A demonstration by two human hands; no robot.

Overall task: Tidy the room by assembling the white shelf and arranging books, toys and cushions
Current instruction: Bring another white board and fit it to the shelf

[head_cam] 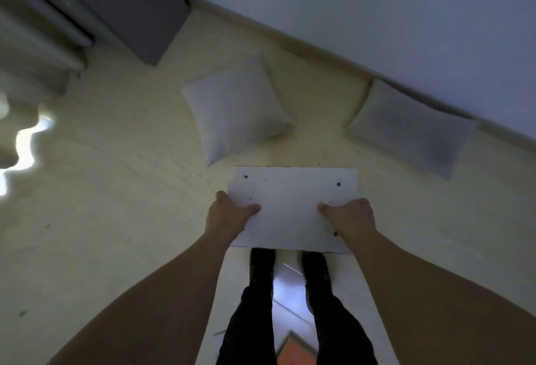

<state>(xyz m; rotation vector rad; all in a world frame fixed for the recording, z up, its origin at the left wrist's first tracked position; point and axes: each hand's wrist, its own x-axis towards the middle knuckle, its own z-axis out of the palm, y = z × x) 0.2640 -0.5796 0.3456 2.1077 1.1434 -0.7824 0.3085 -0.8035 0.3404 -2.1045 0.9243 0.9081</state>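
**One white board in two hands, shelf not built yet**

The shelf is not put together. A person stands on the floor (116, 190) and holds just one white board (293, 208) flat in front of the legs. It has small dark holes in it. No built shelf shows here. Two cushions lie past the board: a white cushion (236, 112) just beyond it, and a grey cushion (412, 129) leaning on the wall. No books or toys can be made out. Most of the job looks left to do.

The left hand (229, 213) grips the board's left edge. The right hand (348, 215) grips its right edge. On both, the thumb presses on top and the fingers curl under, clamped on the board.
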